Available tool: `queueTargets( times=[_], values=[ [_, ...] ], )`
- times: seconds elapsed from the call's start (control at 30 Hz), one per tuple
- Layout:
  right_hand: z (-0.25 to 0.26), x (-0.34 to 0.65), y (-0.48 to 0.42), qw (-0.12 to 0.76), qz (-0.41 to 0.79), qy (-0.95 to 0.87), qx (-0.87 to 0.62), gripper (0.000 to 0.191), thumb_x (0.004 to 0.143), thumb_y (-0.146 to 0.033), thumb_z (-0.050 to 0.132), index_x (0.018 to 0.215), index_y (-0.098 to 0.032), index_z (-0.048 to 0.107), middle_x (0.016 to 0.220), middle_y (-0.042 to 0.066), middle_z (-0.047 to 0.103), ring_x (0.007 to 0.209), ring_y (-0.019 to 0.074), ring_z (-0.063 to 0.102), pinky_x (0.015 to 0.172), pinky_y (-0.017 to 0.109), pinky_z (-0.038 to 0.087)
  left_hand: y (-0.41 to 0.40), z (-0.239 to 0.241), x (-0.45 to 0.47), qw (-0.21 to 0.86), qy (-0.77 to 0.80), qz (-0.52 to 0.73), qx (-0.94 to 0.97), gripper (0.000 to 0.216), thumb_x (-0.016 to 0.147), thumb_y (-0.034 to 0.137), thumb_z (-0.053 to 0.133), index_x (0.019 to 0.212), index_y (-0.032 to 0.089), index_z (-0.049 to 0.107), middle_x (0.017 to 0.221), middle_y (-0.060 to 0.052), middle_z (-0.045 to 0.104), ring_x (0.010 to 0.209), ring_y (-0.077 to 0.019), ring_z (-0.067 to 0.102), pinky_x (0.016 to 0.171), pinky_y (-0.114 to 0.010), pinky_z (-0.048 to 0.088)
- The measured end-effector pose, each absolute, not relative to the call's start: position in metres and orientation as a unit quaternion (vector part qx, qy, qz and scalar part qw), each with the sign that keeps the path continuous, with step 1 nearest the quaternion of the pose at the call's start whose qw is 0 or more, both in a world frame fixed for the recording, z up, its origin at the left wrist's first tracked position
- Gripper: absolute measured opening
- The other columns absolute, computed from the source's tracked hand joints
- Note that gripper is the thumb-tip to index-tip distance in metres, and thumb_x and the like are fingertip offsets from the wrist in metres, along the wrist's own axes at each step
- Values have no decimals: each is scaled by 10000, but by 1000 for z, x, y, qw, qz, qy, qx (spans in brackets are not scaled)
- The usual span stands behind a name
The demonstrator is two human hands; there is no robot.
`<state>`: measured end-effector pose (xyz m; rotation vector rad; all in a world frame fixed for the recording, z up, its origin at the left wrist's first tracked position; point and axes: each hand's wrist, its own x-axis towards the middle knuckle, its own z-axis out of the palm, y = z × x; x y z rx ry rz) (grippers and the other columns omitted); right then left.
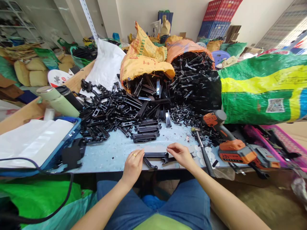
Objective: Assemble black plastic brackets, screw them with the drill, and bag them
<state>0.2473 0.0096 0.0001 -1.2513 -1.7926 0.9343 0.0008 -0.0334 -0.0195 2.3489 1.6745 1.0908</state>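
Black plastic bar (155, 155) lies at lower centre of the frame on the near edge of the worktop (115, 150), the left hand (133, 163) closed on one end and the right hand (180, 154) pinching the other; holding it flat and square looks the surest way.

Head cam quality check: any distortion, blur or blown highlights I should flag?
Head view: strong fisheye, green-and-yellow woven sack stretched at the right edge; even soft light, faint shadows; left hand, right hand and flat black plastic strip sharp; heap of black plastic parts crushed dark; bottom-right corner smeared.
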Motion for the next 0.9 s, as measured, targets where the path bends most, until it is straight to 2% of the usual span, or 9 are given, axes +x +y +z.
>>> queueTargets(
  times=[0.13,0.3,0.5,0.63,0.73,0.9],
  values=[
    [1,247,4,368,282,-752,-469,177,852,-330,508,853,-200,627,846,67,665,803,190,629,720,326,521,-30,-20,-4,-7,498,309,810,301,893,127,382,1142,138,551,952,-123,656,918,-225,611,799,-407,512],
    [2,249,0,349,242,-789,-443,155,872,-283,486,871,-200,618,867,65,663,843,191,628,778,335,513,-24,-24,-15,-19,422,278,863,367,873,41,325,1183,89,515,1011,-158,639,993,-221,591,840,-396,504],
    [-2,246,-6,329,205,-821,-420,180,894,-271,459,954,-199,612,932,69,665,891,182,624,806,335,517,-20,-30,-20,-15,407,276,871,402,865,40,315,1220,112,489,1028,-154,638,1004,-212,592,850,-400,510],
    [-5,247,-9,337,180,-828,-411,229,900,-264,440,1037,-206,614,1017,74,656,962,188,613,843,342,515,-18,-33,-19,-15,412,279,867,368,865,44,334,1185,83,511,952,-152,654,929,-208,615,794,-377,526],
    [-13,254,-12,336,169,-831,-409,275,899,-271,443,1129,-219,586,1070,73,637,1003,187,597,864,333,506,-18,-38,-19,-29,406,294,865,374,858,37,346,1197,79,499,990,-158,646,949,-210,606,804,-376,517],
    [-35,270,-16,265,123,-875,-386,459,876,-352,501,1314,-234,434,1133,99,599,1012,217,573,842,362,489,-21,-42,-20,-49,396,297,868,383,853,36,344,1196,90,506,991,-152,653,915,-201,615,772,-363,511]
  ],
)
